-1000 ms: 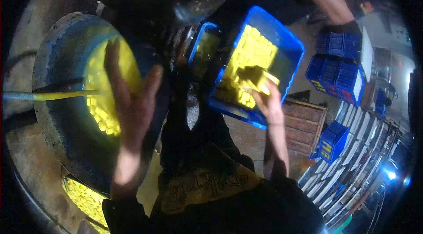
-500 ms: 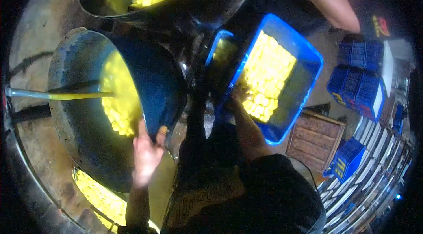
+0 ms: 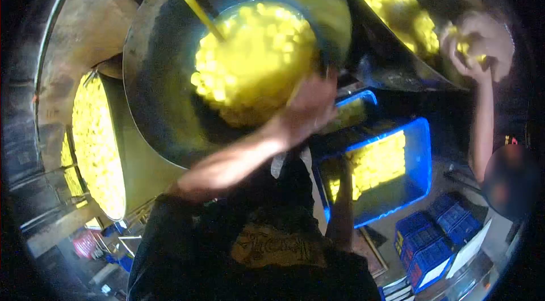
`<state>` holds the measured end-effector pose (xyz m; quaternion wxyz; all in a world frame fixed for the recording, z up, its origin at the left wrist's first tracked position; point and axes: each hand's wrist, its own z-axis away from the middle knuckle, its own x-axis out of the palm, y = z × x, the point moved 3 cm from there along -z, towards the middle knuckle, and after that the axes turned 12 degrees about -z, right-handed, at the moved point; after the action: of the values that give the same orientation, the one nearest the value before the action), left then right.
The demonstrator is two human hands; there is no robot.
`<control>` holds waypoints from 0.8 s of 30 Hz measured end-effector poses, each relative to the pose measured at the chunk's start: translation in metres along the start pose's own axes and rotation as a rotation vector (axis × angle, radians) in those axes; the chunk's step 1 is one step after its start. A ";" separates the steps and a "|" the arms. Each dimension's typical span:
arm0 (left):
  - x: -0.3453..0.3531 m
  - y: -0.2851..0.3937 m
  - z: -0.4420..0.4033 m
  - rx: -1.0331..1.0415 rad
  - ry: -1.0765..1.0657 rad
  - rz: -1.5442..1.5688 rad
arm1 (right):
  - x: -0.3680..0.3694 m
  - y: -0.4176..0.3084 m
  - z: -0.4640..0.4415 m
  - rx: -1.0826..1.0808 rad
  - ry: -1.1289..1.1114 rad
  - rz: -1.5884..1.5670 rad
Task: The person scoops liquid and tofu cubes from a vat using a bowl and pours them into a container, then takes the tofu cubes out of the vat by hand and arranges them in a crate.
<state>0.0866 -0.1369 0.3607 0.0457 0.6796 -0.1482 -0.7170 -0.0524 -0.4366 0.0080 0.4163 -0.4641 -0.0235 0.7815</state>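
Note:
A large round metal pan [image 3: 153,74] holds yellow blocks [image 3: 255,45] in liquid, with a long yellow-handled tool [image 3: 193,3] reaching into it. Motion blurs my left hand [image 3: 312,102], which is over the pan's near right rim; its fingers are smeared. My right hand [image 3: 343,167] is dark and mostly hidden in shadow at the left part of a blue tub [image 3: 423,159]. Rows of pale yellow blocks [image 3: 383,156] lie in this tub, close to that hand.
Another person's hand [image 3: 482,45] holds yellow pieces beside a second pan [image 3: 420,71]. A smaller blue container [image 3: 363,99] stands between pans and tub. Yellow blocks fill another vessel [image 3: 96,142] at left. Blue crates [image 3: 423,244] are stacked at lower right.
My view has swung, bringing the pan to upper centre and the tub lower. My left hand stays near the pan's rim, now blurred. Another person's hand with yellow pieces has come into view.

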 end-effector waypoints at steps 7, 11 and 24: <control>-0.003 -0.016 0.053 -0.133 -0.274 0.390 | -0.120 -0.127 0.043 -0.201 -0.028 -1.025; 0.045 -0.130 0.061 -0.388 -0.581 0.692 | -0.208 -0.323 0.134 -0.895 0.059 -0.824; 0.290 -0.327 0.152 -0.440 -0.138 -0.264 | 0.100 -0.534 0.057 -1.065 -0.798 0.787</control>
<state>-0.0399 0.1199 -0.0031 0.0881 0.6163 0.0986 -0.7763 0.2189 -0.0011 0.1965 -0.2113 -0.2590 -0.3778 0.8635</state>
